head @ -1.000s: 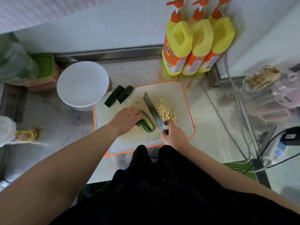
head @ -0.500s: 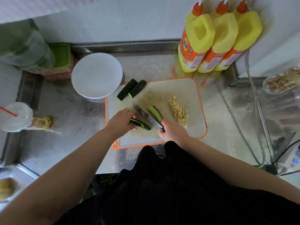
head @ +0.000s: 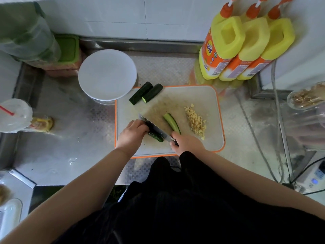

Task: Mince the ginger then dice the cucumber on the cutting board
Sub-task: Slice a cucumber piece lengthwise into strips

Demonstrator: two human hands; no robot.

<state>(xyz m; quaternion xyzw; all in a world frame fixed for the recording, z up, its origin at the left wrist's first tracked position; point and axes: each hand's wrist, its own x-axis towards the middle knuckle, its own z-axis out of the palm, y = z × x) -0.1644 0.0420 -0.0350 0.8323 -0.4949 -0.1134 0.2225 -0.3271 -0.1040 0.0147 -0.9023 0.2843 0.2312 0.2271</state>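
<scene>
A kitchen, likely a working or commercial one: the counter point(head: 73, 138) is embossed stainless steel set against a white tiled wall point(head: 123, 14). On it lie an orange-rimmed cutting board point(head: 207, 103) with cucumber pieces point(head: 146, 93) and minced ginger point(head: 196, 121), a white plate point(head: 107, 74), and three yellow pump bottles point(head: 246, 48) standing side by side.

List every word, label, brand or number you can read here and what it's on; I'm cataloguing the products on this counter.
Nothing reads clearly.
Yellow bottles: orange labels with large characters and barcodes, too blurred to read.
Power strip: small markings, too small to read.
Plastic cup, white lid and cutting board: no text visible.
</scene>
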